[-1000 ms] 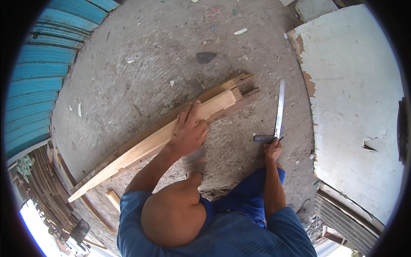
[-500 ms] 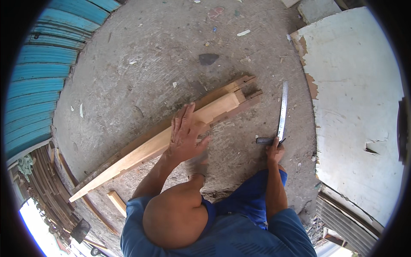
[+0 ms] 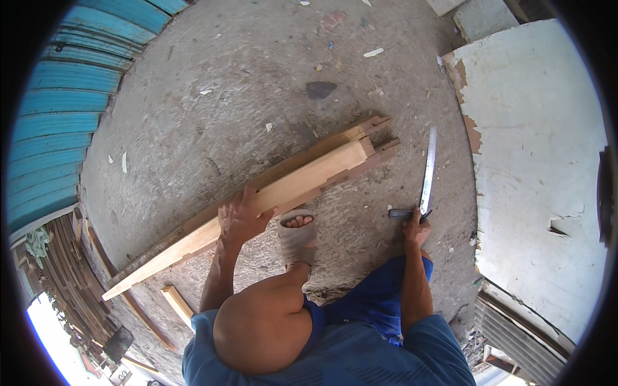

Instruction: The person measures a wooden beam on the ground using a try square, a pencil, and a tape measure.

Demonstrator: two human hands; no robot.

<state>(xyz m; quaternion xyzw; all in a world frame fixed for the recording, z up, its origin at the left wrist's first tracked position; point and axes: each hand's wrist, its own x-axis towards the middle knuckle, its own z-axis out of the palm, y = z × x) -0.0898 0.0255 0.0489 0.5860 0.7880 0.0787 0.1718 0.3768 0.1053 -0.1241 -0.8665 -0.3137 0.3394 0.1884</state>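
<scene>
the left hand (image 3: 239,217) lies flat, fingers spread, pressing down on a pale wooden plank (image 3: 257,204). the right hand (image 3: 416,227) is closed around the end of a metal try square (image 3: 425,175), whose long steel blade points away from the person and whose short dark stock (image 3: 400,213) lies on the ground just left of the hand.

the pale plank runs slantwise across the concrete floor (image 3: 225,96), from low on the person's left to higher on the right. it rests on darker wooden strips (image 3: 376,154); at least two show at the far end, one on each side of it, but their full count cannot be told. one foot in a grey sandal (image 3: 297,235) stands just beside the near edge of the plank, to the right of the left hand.

one short wood offcut (image 3: 177,305) lies apart on the floor, near the person's left elbow. a blue corrugated wall (image 3: 64,109) curves along the left, and a white, flaking board (image 3: 541,154) fills the right. one dark stone (image 3: 320,89) sits well beyond the plank. no containers show.
</scene>
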